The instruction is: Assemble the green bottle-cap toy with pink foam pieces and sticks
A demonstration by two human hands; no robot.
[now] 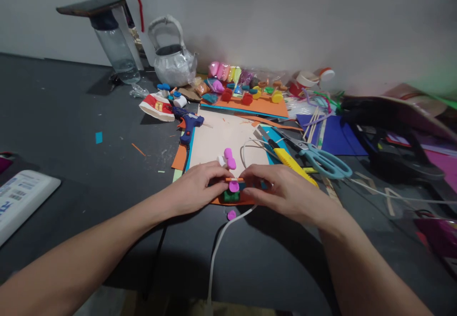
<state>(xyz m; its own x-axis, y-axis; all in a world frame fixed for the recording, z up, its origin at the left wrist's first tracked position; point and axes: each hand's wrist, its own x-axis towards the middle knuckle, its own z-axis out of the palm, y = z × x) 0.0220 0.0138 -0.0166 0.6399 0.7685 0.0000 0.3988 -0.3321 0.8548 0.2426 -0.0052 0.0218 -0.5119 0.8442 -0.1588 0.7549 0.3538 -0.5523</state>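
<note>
In the head view, my left hand (pixel 198 185) and my right hand (pixel 273 187) face each other over the work. Their fingers pinch either end of a thin orange stick (pixel 233 179), pale at its middle. A round pink clay piece (pixel 233 187) sits right at the stick, above a dark green clay block (pixel 232 196). These lie on an orange sheet edge (pixel 232 202). Beyond the fingers are two joined pink clay lumps (pixel 230 159) and a white piece (pixel 222 161). A loose pink disc (pixel 232 215) rests on the dark table nearer to me. My fingertips partly hide the stick's ends.
Left of a cream sheet (pixel 221 130) lies a blue glue gun (pixel 187 124). To the right are a yellow cutter (pixel 291 163) and blue-handled scissors (pixel 326 161). A white cable (pixel 217 244) runs beneath my right hand. Clay wheels on an orange board (pixel 250 106) and a kettle (pixel 173 64) stand behind.
</note>
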